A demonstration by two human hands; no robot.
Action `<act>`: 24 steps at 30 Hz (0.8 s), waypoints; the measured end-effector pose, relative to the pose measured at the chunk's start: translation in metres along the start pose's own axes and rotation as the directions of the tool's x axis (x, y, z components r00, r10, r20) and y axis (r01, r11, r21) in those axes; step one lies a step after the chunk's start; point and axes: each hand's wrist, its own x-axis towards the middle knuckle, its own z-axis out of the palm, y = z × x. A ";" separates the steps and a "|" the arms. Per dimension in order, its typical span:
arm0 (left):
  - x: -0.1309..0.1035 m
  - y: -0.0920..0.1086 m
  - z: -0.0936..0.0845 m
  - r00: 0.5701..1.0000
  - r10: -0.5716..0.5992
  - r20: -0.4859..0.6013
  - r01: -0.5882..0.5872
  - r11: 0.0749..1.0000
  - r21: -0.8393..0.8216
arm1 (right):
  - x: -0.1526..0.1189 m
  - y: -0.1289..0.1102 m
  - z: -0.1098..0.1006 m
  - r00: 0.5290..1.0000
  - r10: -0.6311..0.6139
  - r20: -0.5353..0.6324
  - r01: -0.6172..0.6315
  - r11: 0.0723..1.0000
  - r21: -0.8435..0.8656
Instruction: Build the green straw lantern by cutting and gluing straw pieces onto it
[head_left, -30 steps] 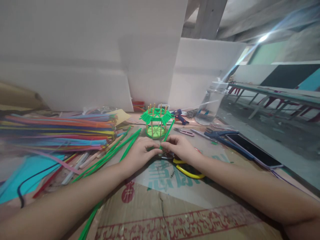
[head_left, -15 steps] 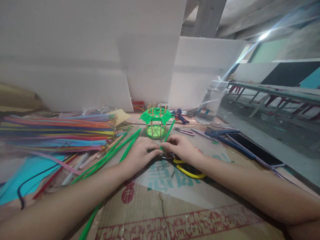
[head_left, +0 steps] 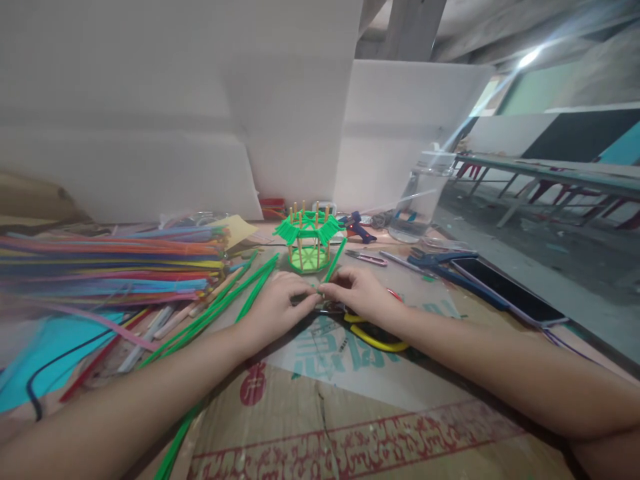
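Observation:
My right hand [head_left: 357,293] pinches a green pipe cleaner [head_left: 335,259], whose free end sticks up and away to the right. Thumb and fingers of my left hand [head_left: 285,300] are closed on its lower end, where the two hands' fingertips meet; that end is mostly hidden. Just beyond the hands stands a small green pavilion model [head_left: 309,240] with wooden stick posts, a round base and a fringed green roof ring. Yellow-handled scissors [head_left: 377,340] lie under my right hand, partly covered by it.
Bundled coloured pipe cleaners [head_left: 110,267] lie at left, with loose green ones [head_left: 215,310] beside my left arm. At right are small snips [head_left: 367,258], pliers [head_left: 445,263] and a phone [head_left: 510,291]. Behind stand a glue gun [head_left: 359,229] and a clear water bottle [head_left: 417,197].
The view has shifted slightly, so everything sits a little further left. Both hands keep nearly the same pinch on the green pipe cleaner.

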 end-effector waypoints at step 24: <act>0.001 0.002 -0.003 1.000 0.006 -0.001 -0.006 1.000 0.007 | 0.002 0.001 0.000 0.994 0.054 0.090 -0.072 0.975 0.209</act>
